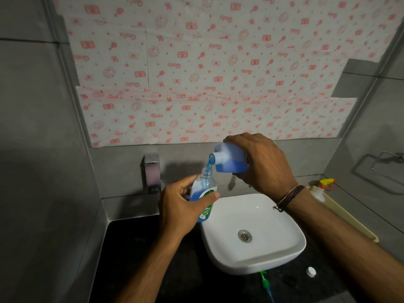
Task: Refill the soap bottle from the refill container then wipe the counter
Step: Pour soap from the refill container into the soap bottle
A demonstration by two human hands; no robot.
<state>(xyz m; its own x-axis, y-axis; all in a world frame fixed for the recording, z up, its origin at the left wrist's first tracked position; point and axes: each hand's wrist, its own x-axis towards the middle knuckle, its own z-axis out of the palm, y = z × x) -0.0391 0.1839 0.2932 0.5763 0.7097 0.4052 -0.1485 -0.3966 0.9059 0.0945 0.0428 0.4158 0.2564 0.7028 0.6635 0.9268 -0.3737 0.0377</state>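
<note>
My left hand [181, 206] grips a clear soap bottle [204, 189] with a green label, tilted slightly, its open neck pointing up. The bottle holds blue liquid. My right hand [262, 162] holds the refill container [230, 159] tipped on its side above the bottle. A stream of blue soap runs from its white spout into the bottle's neck. Both are held just left of the white basin [279, 248], above the black counter [142, 248].
A white cap [310, 271] and a green pump head with tube [265, 281] lie on the counter in front of the basin. A spray bottle [321, 189] stands in a yellowish tray at right. A wall soap dispenser [152, 172] hangs at left.
</note>
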